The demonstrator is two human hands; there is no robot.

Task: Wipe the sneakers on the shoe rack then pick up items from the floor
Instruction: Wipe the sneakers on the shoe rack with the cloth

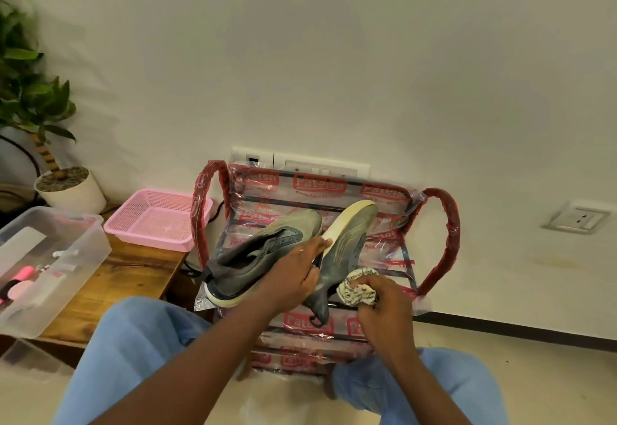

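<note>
The left hand point(293, 279) grips a sneaker point(347, 244), tipped on its side on top of the shoe rack point(445, 224), so the right hand point(384, 307), squeezing a rag point(357, 289), can rub it near the front edge.

1. Cropped by the left edge: plant point(30, 90) and clear box point(85, 259); box contents blurred, beyond naming.
2. Hidden under left hand point(293, 277): middle of right sneaker point(349, 244) and near right flank of left sneaker point(263, 251).
3. Buried in right hand point(384, 304): much of cloth point(354, 289).
4. Screened by arms and knees: near, lower shelves of rack point(439, 234).
5. Partly masked by rack's far rail: switch plate point(320, 167).
6. Too creased to read whole: print on rack's wrap.
</note>
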